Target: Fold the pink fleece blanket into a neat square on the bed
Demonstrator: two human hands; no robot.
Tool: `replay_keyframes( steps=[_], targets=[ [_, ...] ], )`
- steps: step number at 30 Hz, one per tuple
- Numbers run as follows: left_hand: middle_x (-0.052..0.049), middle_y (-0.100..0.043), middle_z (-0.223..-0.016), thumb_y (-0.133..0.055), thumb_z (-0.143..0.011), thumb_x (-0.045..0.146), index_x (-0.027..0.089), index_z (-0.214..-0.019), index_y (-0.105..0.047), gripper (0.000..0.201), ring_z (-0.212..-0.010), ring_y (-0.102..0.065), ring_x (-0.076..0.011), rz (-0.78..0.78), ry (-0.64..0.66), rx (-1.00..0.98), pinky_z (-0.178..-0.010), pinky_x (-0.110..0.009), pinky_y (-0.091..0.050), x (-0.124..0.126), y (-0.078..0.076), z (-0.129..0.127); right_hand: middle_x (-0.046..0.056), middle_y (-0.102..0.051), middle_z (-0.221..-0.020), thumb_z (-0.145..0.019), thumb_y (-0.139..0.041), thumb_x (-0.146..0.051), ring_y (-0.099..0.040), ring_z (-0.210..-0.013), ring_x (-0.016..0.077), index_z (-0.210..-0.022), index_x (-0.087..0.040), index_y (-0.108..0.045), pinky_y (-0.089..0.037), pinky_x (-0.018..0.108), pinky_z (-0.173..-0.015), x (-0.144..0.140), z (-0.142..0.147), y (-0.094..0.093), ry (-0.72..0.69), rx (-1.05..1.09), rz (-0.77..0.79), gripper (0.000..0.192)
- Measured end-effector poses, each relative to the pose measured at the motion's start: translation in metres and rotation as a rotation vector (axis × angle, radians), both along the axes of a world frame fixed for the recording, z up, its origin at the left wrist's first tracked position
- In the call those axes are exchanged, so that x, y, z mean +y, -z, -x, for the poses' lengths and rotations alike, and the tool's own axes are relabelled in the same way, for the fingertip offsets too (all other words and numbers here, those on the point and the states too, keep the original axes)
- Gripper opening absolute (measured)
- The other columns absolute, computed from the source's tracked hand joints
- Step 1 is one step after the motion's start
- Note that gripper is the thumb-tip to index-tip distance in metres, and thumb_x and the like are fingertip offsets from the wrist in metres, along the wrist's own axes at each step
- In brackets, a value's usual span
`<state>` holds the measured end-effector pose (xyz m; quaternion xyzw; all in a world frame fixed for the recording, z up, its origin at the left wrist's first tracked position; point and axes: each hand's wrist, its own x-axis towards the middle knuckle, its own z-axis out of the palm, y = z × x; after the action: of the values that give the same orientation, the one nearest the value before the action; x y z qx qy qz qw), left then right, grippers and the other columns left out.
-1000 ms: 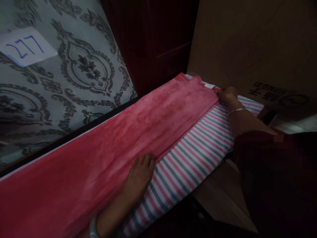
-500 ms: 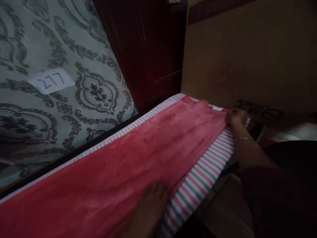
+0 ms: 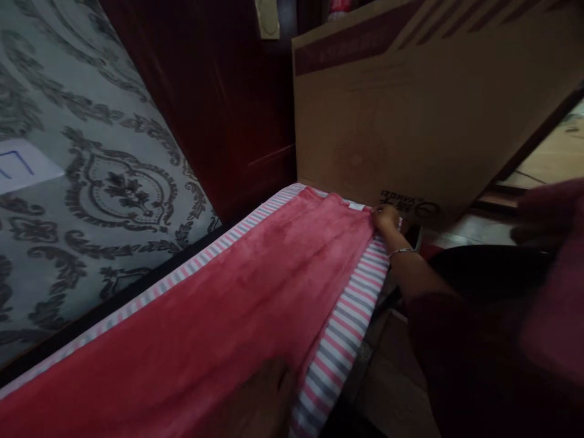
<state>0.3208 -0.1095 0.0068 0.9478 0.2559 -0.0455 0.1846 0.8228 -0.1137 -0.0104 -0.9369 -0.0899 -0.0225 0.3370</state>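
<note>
Right hand pinches the plush pink blanket corner at centre right; left hand presses flat at bottom centre, beside a tall brown cardboard box.

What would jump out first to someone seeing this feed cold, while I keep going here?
The long pink towel running diagonally across the middle, lying on a pink, grey and white striped cloth that shows along both its edges. At the far corner the right hand grips the towel's end, just below a big cardboard box; the left hand presses flat on the towel at the bottom edge. A grey ornate-patterned surface fills the left.
</note>
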Motion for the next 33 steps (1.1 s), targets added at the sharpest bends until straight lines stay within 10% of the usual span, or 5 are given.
replay_keyframes(
  steps=[7,11,20,33],
  targets=[
    [0.000,-0.073,-0.085,-0.043,-0.095,0.037,0.028,-0.083,-0.068,0.029,-0.072,-0.065,-0.0165,0.176,0.150,-0.099,-0.065,-0.027,-0.046,0.046,-0.051,-0.053,0.022,-0.049,-0.148,-0.091,-0.056,-0.022,-0.042,-0.138,0.0336,-0.141,-0.014,-0.056,-0.039,0.049,-0.109,-0.001,0.029,-0.013,-0.024,-0.154,0.013,0.050],
    [-0.005,-0.072,-0.086,-0.042,-0.093,0.026,0.021,-0.083,-0.067,0.027,-0.080,-0.065,-0.0192,-0.023,0.218,-0.190,-0.074,-0.030,-0.047,0.109,-0.061,-0.119,0.021,-0.027,-0.162,-0.096,-0.047,-0.035,-0.025,-0.149,0.0320,-0.155,-0.009,-0.031,-0.029,0.053,-0.117,0.004,0.088,0.003,-0.333,-0.422,-0.022,0.066],
    [-0.018,-0.068,-0.120,-0.043,-0.096,0.024,0.012,-0.107,-0.071,0.032,-0.115,-0.062,-0.0273,-0.380,-0.244,-0.072,-0.094,-0.033,-0.046,0.235,-0.053,-0.235,0.019,-0.043,-0.154,-0.100,-0.038,-0.045,-0.032,-0.146,0.0340,-0.150,-0.008,-0.044,-0.024,0.054,-0.118,0.008,0.132,0.038,-0.521,-0.385,0.210,0.062],
    [-0.017,-0.064,-0.125,-0.044,-0.097,0.024,0.014,-0.112,-0.068,0.030,-0.123,-0.057,-0.0272,-0.371,-0.231,-0.171,-0.100,-0.034,-0.044,0.255,-0.014,-0.330,0.018,-0.039,-0.157,-0.101,-0.042,-0.047,-0.030,-0.147,0.0358,-0.150,-0.010,-0.046,-0.026,0.056,-0.117,0.009,0.133,0.036,-0.540,-0.342,0.314,0.062]
  ],
)
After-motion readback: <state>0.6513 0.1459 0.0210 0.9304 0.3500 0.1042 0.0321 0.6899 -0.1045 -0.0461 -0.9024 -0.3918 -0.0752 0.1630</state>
